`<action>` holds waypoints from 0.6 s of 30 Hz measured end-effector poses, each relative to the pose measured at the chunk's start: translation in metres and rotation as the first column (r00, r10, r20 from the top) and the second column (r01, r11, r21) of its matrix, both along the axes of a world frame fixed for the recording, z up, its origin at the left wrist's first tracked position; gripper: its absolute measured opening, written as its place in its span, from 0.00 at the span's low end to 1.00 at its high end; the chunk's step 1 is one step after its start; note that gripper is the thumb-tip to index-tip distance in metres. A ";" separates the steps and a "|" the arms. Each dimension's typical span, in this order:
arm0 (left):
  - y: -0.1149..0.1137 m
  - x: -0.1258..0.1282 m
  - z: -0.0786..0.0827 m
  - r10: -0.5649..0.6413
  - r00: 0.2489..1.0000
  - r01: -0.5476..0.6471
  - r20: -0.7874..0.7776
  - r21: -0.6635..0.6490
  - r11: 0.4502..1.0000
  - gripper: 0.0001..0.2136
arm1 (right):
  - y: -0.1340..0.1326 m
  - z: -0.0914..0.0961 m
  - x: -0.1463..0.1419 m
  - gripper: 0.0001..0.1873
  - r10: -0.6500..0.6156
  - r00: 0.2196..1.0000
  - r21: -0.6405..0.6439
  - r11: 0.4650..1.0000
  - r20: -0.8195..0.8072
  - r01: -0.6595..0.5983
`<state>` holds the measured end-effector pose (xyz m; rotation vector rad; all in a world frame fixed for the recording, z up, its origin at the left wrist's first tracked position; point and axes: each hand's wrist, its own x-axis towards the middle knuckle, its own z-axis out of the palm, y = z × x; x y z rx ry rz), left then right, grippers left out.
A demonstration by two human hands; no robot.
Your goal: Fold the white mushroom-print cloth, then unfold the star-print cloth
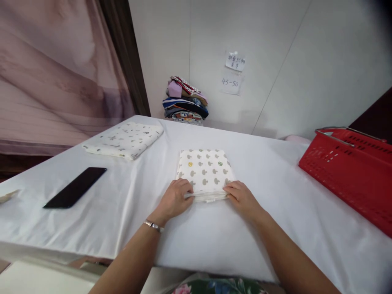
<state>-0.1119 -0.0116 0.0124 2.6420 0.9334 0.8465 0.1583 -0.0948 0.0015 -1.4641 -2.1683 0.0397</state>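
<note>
A folded white cloth with grey mushroom-like prints, plus a yellow and a green one, lies flat in front of me. My left hand pinches its near left corner, fingers closed on the edge layers. At the near right corner, my right hand grips the same edge between thumb and fingers. Several layers show along the near fold, with a small white tag below it. Farther left rests another folded white cloth with small leaf-like prints, touched by neither hand.
A white-covered table spans the view. On its left lies a black phone-like slab. A red plastic basket with metal handles stands at right. Stacked folded fabrics sit by the wall, near paper notes. A pinkish curtain hangs left.
</note>
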 end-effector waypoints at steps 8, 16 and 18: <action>-0.003 -0.005 0.005 0.054 0.999 -0.054 0.006 0.021 0.998 0.08 | 0.000 -0.003 -0.002 0.13 0.000 1.000 0.043 0.999 -0.007 0.001; -0.008 0.004 -0.002 0.197 0.979 -0.200 0.058 0.044 0.979 0.10 | -0.001 -0.004 -0.004 0.14 -0.012 1.000 0.026 1.000 -0.019 0.012; -0.005 0.004 -0.005 0.303 0.951 -0.299 0.053 -0.079 0.951 0.11 | -0.001 -0.006 -0.003 0.15 -0.016 0.999 0.027 1.000 -0.028 0.017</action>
